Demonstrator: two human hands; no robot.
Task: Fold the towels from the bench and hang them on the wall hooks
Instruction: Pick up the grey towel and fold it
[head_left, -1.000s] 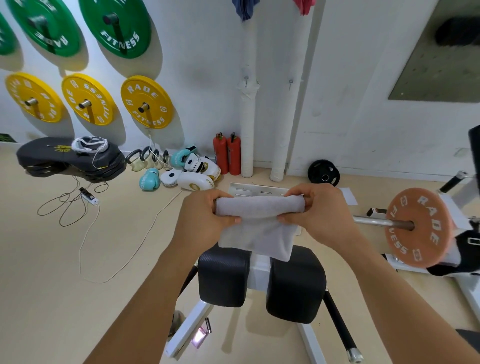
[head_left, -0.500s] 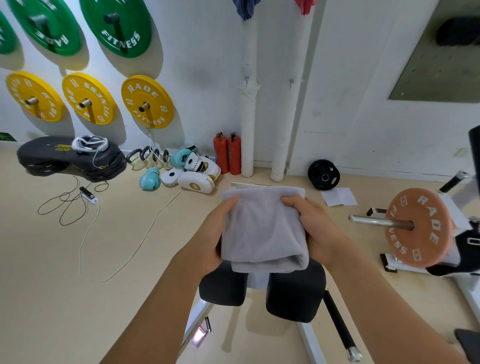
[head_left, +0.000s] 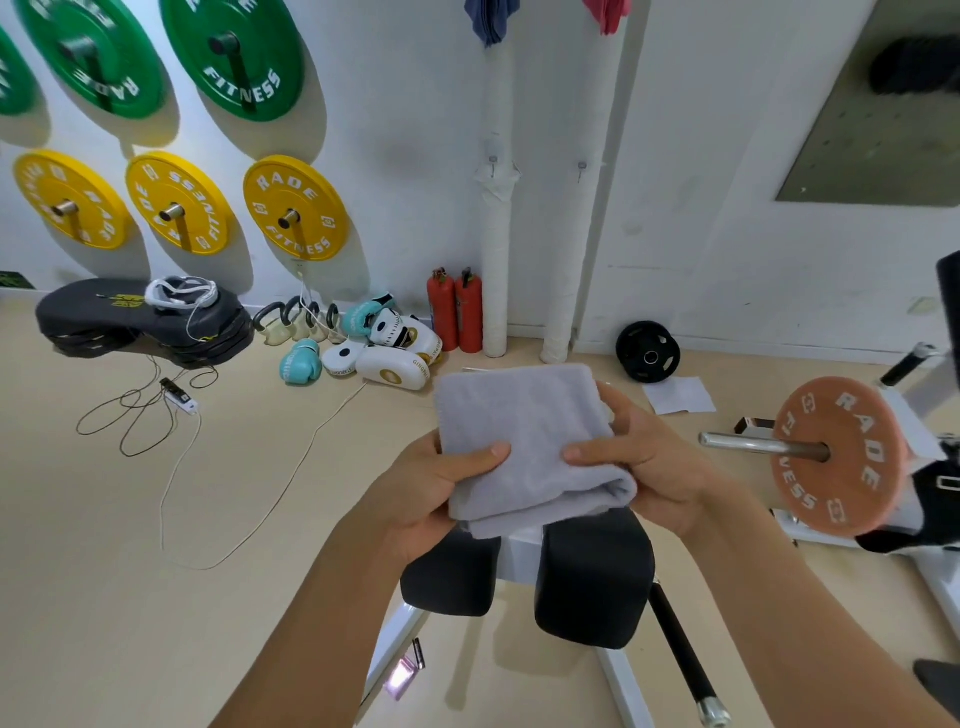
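Observation:
A folded grey towel (head_left: 524, 436) lies flat between both hands, in the air above the black pads of the bench (head_left: 592, 582). My left hand (head_left: 431, 483) grips its left edge, thumb on top. My right hand (head_left: 649, 467) grips the right edge with its thumb on the towel. A blue towel (head_left: 491, 18) and a red towel (head_left: 608, 13) hang at the top of the wall. Two small bare hooks (head_left: 492, 162) (head_left: 582, 167) sit lower on the wall by the white pipes.
Green and yellow weight plates (head_left: 293, 208) hang on the left wall. Boxing gloves (head_left: 387, 353), kettlebells, two red extinguishers (head_left: 456, 309) and black mats (head_left: 140, 322) line the floor by the wall. Cables trail on the floor at left. A barbell with an orange plate (head_left: 836, 457) stands at right.
The towel went from a narrow strip hanging between my hands to a flat folded square. Both thumbs now lie on top of it.

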